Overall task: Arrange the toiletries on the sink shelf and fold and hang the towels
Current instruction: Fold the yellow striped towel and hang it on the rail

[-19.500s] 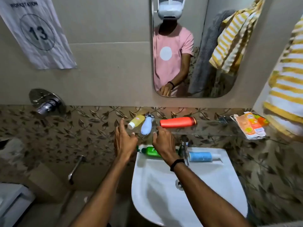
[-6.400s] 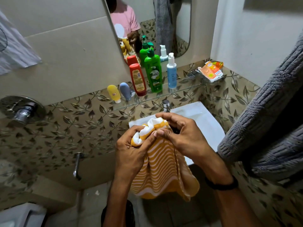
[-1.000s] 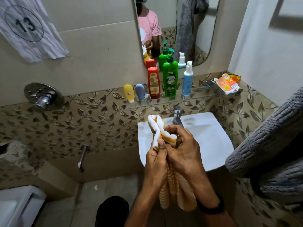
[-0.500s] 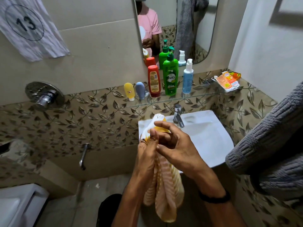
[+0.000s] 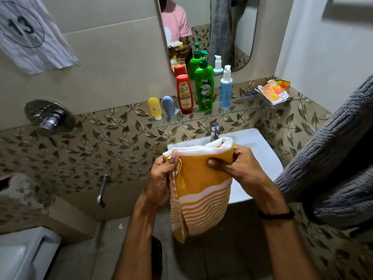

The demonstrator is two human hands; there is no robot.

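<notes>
Cut off at the right edge: a grey ribbed towel (image 5: pixel 333 158), hanging bulk only, its top and hanger out of frame. Cropped at the top left: a crumpled paper sign (image 5: pixel 26 31) marked 13. Only a corner showing of a white fixture (image 5: pixel 20 255) at the bottom left, too little to name. Partly hidden behind hands and cloth: the front left of the white sink (image 5: pixel 260 146). Foot of the tap (image 5: pixel 214 130) covered by the cloth's upper edge. Small print on the bottles unreadable, apart from "Vatika" on the green one.

On the glass shelf (image 5: pixel 246 110) above the sink, upright in a row from left to right: yellow tube (image 5: pixel 154 106) on its white cap, blue-grey tube (image 5: pixel 168 106), red bottle (image 5: pixel 184 93), green pump bottle (image 5: pixel 204 87), light blue pump bottle (image 5: pixel 225 89). Further right on the same shelf, well apart from the bottles: a heap of crumpled orange-and-white sachets (image 5: pixel 272 91). Tallest bottles doubled in the mirror (image 5: pixel 242 27) behind.

Held up in front of the sink, below the shelf: the yellow striped towel (image 5: pixel 201 184), folded, white band on top, striped end hanging down. Left hand (image 5: pixel 161 178) curled round the top left corner, thumb up against the white edge, bunched layers running down through the fist. Right hand (image 5: pixel 238 168) pinching the top right corner, thumb pressed on the yellow front face, fingers behind the cloth and out of sight. Black band (image 5: pixel 276 215) on the right wrist.
</notes>
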